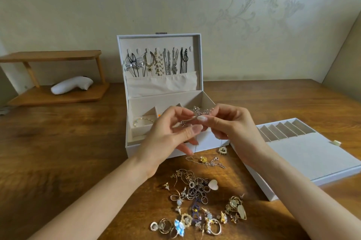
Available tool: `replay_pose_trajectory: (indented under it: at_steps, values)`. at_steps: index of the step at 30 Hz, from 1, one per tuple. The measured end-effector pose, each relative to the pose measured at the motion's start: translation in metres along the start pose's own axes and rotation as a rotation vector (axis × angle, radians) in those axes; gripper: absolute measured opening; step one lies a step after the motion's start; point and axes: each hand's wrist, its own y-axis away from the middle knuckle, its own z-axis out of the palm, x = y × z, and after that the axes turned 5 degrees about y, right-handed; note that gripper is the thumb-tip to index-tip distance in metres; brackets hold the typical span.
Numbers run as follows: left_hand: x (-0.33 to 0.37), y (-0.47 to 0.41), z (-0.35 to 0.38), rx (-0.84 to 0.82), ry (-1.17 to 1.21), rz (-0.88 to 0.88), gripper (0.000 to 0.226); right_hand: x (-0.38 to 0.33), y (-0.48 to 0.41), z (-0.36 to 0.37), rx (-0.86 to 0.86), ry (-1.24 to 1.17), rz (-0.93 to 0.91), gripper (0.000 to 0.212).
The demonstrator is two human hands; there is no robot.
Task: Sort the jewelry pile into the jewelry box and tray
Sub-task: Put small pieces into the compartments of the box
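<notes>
Far left: a wooden shelf (52, 77) w/ a white object (71, 85) on its lower board, not part of the job. Centre-left, the jewelry box (207, 145) stands open on the table (58, 151), lid upright w/ necklaces (156, 63) hung on its hooks. A beaded bracelet (143, 120) lies in the front-left compartment. The L hand (168, 136) is raised just over the box's front edge, thumb & forefinger pinching the lower-left end of a silver chain piece (197, 115). The R hand (228, 122) pinches its upper-right end, so both hands grasp the same item. Its long axis runs approx left-right btwn the two pinches, tilted up toward the R side, and it hangs right above the box's compartments. The box is thus the short drop for either hand; a trip to the tray would prob. fall to the R hand, which is nearer. Can't tell if it's a bracelet or a short necklace: the charms look star-like but blurred. The hands also hide the box's middle & right compartments. Below the hands, toward the near table edge, lies the jewelry pile (201, 200): rings, earrings, tangled chains, single pieces hard to separate. Far right sits the tray (304, 153) w/ narrow slots along its back, well apart from the held piece, its right corner cut off by the frame.
</notes>
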Motion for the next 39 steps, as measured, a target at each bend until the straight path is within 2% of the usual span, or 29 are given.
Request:
replay_pose_trajectory:
  at_steps: [1,3,5,7,10,13,16,20,23,30,37,39]
  values:
    - [0.0,0.001,0.002,-0.029,0.055,-0.064,0.042,-0.001,0.0,-0.001,0.008,0.002,-0.003,0.016]
    - [0.002,0.002,0.002,-0.052,0.104,-0.133,0.036,-0.002,0.0,-0.002,0.025,0.011,-0.008,0.018]
    - [0.005,0.001,-0.003,-0.043,0.051,-0.155,0.027,-0.002,0.0,-0.004,0.047,0.086,-0.02,0.025]
    - [0.008,-0.001,-0.01,-0.039,-0.035,-0.182,0.029,-0.002,0.001,-0.005,0.065,0.194,-0.04,0.03]
    - [0.011,-0.001,-0.015,-0.02,-0.165,-0.196,0.027,0.0,0.001,-0.007,0.096,0.261,-0.058,0.02]
    - [0.006,-0.002,-0.015,0.087,-0.293,-0.011,0.014,-0.002,0.0,-0.008,0.095,0.293,-0.053,0.019]
    - [0.0,-0.003,-0.014,0.188,-0.53,0.208,0.01,-0.004,0.0,-0.008,0.067,0.155,0.003,0.019]
    - [-0.001,0.001,-0.001,0.074,-0.327,0.184,0.028,-0.003,0.002,-0.004,0.002,0.023,0.026,0.019]
    - [-0.005,0.001,0.001,0.08,-0.264,0.232,0.023,-0.002,0.003,-0.001,-0.035,0.005,0.026,0.017]
    - [0.003,-0.004,-0.01,0.1,-0.01,0.122,0.021,-0.002,-0.003,-0.013,-0.054,-0.128,0.118,0.015]
    - [0.0,0.0,-0.004,0.106,0.13,0.057,0.02,0.0,-0.002,-0.009,-0.195,-0.274,0.121,0.01]
    - [-0.001,0.0,-0.001,0.136,0.211,0.063,0.018,0.001,-0.001,-0.007,-0.244,-0.221,0.128,0.011]
